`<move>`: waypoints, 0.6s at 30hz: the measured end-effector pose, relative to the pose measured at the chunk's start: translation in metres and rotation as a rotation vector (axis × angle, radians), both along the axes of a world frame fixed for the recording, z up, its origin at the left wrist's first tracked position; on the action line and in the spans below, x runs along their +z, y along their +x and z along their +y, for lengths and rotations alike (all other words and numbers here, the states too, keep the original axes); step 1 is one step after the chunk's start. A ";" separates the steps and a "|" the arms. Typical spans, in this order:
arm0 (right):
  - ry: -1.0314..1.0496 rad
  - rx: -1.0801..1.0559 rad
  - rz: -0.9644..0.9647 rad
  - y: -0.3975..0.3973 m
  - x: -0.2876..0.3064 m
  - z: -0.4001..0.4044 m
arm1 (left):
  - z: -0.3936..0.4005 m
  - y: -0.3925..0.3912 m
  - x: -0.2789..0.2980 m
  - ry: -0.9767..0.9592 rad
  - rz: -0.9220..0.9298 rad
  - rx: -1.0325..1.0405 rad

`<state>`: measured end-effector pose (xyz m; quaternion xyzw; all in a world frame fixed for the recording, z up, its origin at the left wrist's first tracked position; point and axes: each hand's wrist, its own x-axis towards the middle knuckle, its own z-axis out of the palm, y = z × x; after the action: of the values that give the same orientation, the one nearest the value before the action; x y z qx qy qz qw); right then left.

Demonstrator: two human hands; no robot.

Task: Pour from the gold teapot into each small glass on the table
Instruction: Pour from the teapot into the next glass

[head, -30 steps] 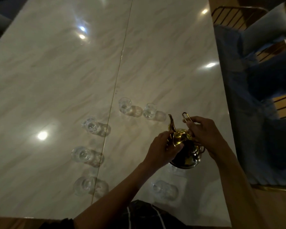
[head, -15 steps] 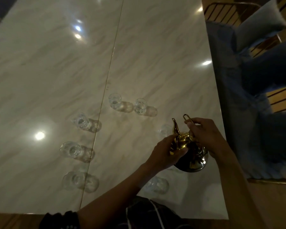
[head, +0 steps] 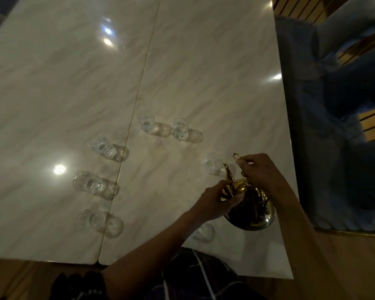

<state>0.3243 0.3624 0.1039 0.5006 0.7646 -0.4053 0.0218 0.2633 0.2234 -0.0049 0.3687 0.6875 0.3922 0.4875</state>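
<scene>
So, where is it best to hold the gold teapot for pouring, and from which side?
Probably by the looped handle at the top of the gold teapot, coming from the right, as the right hand does. The spout points away and left toward a small glass, so the left hand steadies the body.

Blue upholstered chair (head: 325,118) beside table edge; wooden floor (head: 342,267) below.

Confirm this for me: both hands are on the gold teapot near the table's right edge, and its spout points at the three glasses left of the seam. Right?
Not quite. In the head view the gold teapot, held by left hand and right hand, aims its spout at the lone glass right of the seam, not the three on the left.
</scene>
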 end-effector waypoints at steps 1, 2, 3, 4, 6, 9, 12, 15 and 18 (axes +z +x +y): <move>-0.001 0.004 -0.001 0.001 0.000 0.001 | 0.000 0.002 -0.001 -0.002 0.002 0.004; -0.004 0.005 0.002 0.001 0.000 0.001 | 0.000 0.003 -0.001 -0.002 0.004 0.013; -0.007 0.006 0.004 0.000 0.001 0.001 | 0.000 0.004 -0.002 0.001 0.005 0.026; -0.007 0.011 0.004 -0.001 0.002 0.001 | -0.001 0.005 -0.001 0.006 0.007 0.039; 0.003 0.028 -0.003 -0.004 0.004 0.001 | -0.001 0.006 0.000 0.013 0.008 0.059; 0.018 0.028 -0.022 -0.008 0.006 0.002 | 0.000 0.007 0.000 0.016 -0.016 0.060; 0.009 0.023 -0.032 -0.011 0.008 0.004 | 0.003 0.007 0.001 0.020 -0.030 0.067; -0.010 0.038 -0.031 -0.013 0.012 0.004 | 0.004 0.008 0.003 0.014 -0.029 0.084; -0.007 0.061 -0.035 -0.013 0.013 0.003 | 0.002 0.008 0.006 0.023 -0.035 0.079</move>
<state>0.3113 0.3655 0.1173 0.4841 0.7775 -0.3984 0.0492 0.2716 0.2259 0.0006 0.3401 0.6881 0.4254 0.4794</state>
